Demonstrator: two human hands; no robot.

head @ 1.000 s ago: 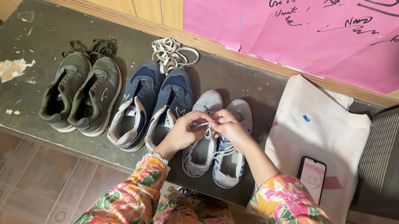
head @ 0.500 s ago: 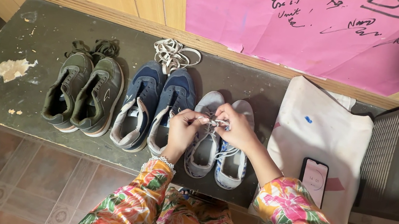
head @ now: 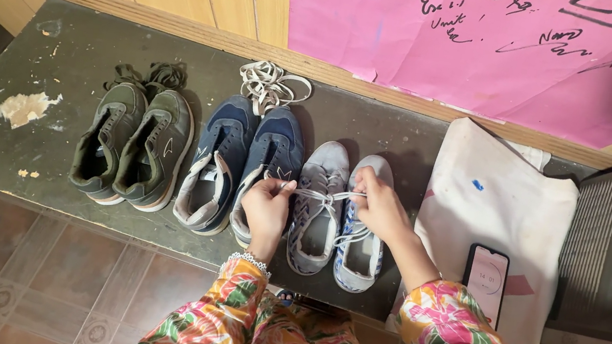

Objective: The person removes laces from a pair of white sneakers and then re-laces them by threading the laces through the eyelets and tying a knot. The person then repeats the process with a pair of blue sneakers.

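Centre of frame, on the dark table (head: 57, 54): grey shoes (head: 319, 206) beside navy shoes (head: 243, 162). White lace (head: 323, 194) stretched taut across them, one end pinched in left hand (head: 266, 211), grip clamped, other end pinched in right hand (head: 380, 207), likewise clamped.

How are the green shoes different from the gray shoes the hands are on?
The green shoes are dark and sit at the left end; the gray shoes are pale and look smaller. Nobody touches the green shoes, while the left hand and right hand pull a gray shoe's white lace tight. Both pairs stand side by side on the bench.
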